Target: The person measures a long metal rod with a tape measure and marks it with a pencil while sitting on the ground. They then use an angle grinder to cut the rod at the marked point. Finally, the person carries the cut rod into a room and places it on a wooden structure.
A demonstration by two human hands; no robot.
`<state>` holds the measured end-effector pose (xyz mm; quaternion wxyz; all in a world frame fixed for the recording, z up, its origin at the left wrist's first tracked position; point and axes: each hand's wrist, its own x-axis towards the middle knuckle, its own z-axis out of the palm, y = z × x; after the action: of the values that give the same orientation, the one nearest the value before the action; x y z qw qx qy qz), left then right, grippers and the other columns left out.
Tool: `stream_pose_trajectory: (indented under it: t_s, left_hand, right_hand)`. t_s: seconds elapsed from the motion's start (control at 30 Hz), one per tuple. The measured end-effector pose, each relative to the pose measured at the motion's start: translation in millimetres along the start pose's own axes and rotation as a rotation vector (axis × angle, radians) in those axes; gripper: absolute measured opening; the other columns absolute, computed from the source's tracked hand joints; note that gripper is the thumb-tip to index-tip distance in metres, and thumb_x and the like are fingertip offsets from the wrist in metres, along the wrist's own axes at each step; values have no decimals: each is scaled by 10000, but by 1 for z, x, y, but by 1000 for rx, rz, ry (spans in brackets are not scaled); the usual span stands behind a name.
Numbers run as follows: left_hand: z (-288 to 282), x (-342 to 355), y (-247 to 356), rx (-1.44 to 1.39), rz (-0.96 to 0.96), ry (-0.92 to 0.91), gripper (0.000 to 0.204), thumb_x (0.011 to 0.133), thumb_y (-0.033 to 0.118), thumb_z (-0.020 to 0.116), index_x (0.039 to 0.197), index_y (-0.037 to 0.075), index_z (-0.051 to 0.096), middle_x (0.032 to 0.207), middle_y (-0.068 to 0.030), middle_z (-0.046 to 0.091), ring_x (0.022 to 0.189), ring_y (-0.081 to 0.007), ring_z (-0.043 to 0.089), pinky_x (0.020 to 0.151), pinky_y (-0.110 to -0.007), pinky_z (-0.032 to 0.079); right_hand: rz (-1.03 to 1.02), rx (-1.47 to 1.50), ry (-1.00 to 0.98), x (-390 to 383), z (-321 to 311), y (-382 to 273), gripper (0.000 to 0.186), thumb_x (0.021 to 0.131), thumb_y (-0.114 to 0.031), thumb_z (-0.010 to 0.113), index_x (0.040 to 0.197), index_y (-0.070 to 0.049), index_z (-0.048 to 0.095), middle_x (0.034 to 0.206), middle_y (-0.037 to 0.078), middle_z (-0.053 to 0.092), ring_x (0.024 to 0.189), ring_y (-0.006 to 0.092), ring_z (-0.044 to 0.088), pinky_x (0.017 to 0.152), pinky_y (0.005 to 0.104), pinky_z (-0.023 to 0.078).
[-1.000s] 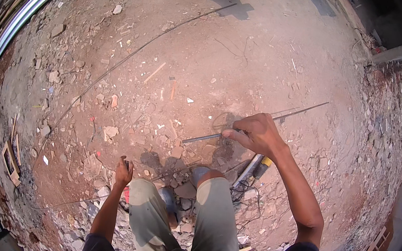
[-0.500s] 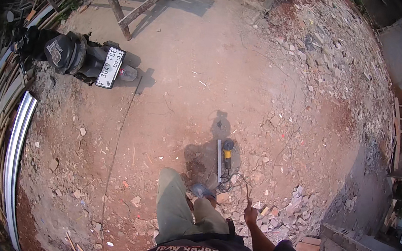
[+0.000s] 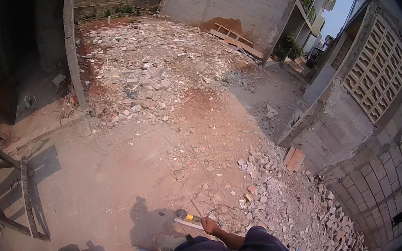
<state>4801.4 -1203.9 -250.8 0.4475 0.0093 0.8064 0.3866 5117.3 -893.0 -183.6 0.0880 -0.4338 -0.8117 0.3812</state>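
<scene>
My right hand [image 3: 209, 225] is closed around a thin brownish stick [image 3: 196, 208], whose free end points away from me. What the stick is made of is too small to tell. Just left of that hand a yellow and black power tool [image 3: 192, 218], shaped like an angle grinder, lies on the ground. Alongside the tool runs a straight pale metal bar [image 3: 187, 223], partly covered by my body. A dark cord [image 3: 223, 210] trails in loops over the rubble beyond my hand. My left hand does not show.
Broken bricks and rubble [image 3: 272, 201] spread on the right, beside a block wall [image 3: 331, 137]. A wooden trestle [image 3: 24, 193] stands at left. A concrete post [image 3: 73, 32] rises at far left. More rubble [image 3: 146, 77] covers the ground ahead, with a wooden ladder-like frame [image 3: 237, 41] beyond.
The view has swung right and upward, bringing walls and rubble into sight; the motorcycle has mostly left the picture. My right hand still holds the stick, now appearing beside the power tool.
</scene>
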Motion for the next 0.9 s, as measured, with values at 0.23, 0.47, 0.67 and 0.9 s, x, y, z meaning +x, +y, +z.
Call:
stream_pose_trajectory:
  t_s: [0.23,0.47,0.67,0.9]
  left_hand:
    - [-172,57,20,-38,-141,10,370,996,311,493,809,11,603,697,-171,625,637,-327,636,583,-460,493]
    - [-339,132,-77,-285,-260,10,424,999,313,471,728,9,590,570,-147,576,473,-304,589,460,-437,453]
    - [-484,281,46,212,-190,292,362,913,344,554,902,5,681,932,-241,738,851,-363,754,722,-531,591]
    - [-639,441,184,-292,-483,219,609,831,510,639,1183,17,695,1289,-315,642,1268,-419,610,1045,-508,487]
  right_hand:
    - [436,-30,-253,3,110,-98,623,1065,-542,381,1012,-15,710,1028,265,725,998,418,682,895,503,501]
    - [446,-194,-373,151,250,-198,593,1068,-511,395,1008,-29,736,964,233,727,943,370,681,879,471,512]
    - [315,-190,-395,338,393,-341,551,1084,-450,394,995,-33,742,912,212,725,881,336,678,841,458,520]
    - [-141,272,-100,699,467,-591,391,1121,-309,385,980,-38,630,697,6,438,636,135,417,605,330,381]
